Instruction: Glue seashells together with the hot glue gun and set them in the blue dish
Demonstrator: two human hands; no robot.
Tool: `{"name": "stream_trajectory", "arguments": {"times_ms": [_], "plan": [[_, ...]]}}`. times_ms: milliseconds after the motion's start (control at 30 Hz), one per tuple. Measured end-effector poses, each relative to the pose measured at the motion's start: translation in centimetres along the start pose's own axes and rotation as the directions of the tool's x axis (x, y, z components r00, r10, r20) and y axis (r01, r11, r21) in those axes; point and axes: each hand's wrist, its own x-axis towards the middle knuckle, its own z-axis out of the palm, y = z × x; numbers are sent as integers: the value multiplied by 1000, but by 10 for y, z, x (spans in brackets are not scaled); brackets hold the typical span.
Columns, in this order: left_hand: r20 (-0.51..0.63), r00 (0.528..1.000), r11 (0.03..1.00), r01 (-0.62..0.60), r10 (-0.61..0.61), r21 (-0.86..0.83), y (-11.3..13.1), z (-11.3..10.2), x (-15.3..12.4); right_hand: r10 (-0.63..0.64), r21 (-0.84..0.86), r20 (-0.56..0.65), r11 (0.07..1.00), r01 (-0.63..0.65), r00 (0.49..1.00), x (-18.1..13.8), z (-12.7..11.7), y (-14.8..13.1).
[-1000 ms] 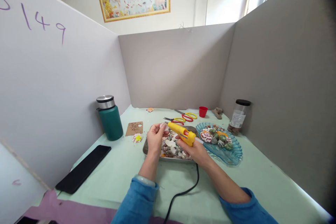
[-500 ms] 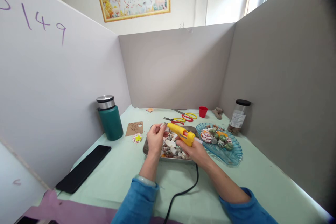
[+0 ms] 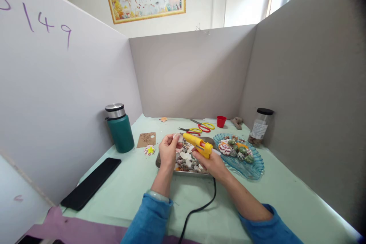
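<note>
Between the thumb and fingers of my left hand point(image 3: 168, 150) is a small whitish shell point(image 3: 177, 137), partly covered by the fingertips. My right hand point(image 3: 211, 163) is wrapped round the handle of a yellow hot glue gun point(image 3: 198, 144), whose nozzle points left, close beside the shell. Both hands hover over a metal tray point(image 3: 183, 173) full of assorted seashells point(image 3: 187, 157). A black cord point(image 3: 197, 210) runs from beneath the right hand toward the front of the table. Left of the tray lies a round white-and-red piece with a yellow star point(image 3: 149, 150).
A blue scalloped plate point(image 3: 251, 171) of shells stands right of the tray. Behind are two pairs of scissors point(image 3: 194, 131), a red cup point(image 3: 221, 121) and a jar point(image 3: 259, 129). At left are a green bottle point(image 3: 121, 133), brown card point(image 3: 146, 140) and black slab point(image 3: 93, 183). Partitions enclose the table.
The glue gun's nozzle has drawn slightly right, away from the shell. My left hand has turned a little, and more of the whitish shell shows.
</note>
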Motion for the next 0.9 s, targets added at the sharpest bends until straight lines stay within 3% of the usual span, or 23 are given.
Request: {"name": "stream_trajectory", "arguments": {"times_ms": [900], "plan": [[-51,998,994,22,-28,-110,0,-2,3,-25,-49,-73,999,22,997,1,-2,3]]}}
